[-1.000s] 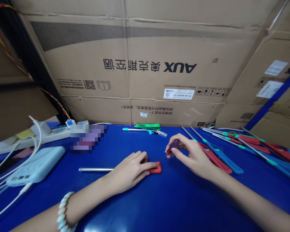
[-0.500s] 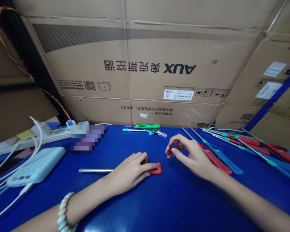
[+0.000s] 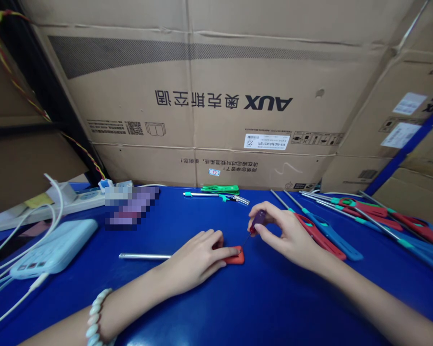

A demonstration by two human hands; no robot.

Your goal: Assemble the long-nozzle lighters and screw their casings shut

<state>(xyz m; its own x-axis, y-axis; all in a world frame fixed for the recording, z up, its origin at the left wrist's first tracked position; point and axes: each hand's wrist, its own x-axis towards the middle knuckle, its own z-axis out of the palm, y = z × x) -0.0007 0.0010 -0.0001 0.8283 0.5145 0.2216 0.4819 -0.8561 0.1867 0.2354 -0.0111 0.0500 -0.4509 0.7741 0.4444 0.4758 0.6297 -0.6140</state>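
Observation:
My left hand (image 3: 202,257) lies over a long-necked gas lighter, its fingers closed on the red handle. The handle's end (image 3: 238,255) shows past my fingertips, while the metal tube (image 3: 144,256) sticks out to the left; the part between is under my hand. In my right hand (image 3: 283,230) is a screwdriver (image 3: 259,220) with a dark purple handle, pinched between thumb and fingers. Its thin shaft slants down to the left, and the tip meets the red handle beside my left index finger. I cannot make out a screw there.
Several red and blue lighters (image 3: 346,244) lie at the right. Behind my hands are green handle pieces (image 3: 221,189) and a thin metal tube (image 3: 205,194). A light-blue power bank (image 3: 57,250) with white cables and a power strip (image 3: 82,199) occupy the left. Cardboard (image 3: 216,62) walls the back.
The red lighter and my left hand have shifted slightly right and towards me. The screwdriver has moved a little with its tip still at the handle.

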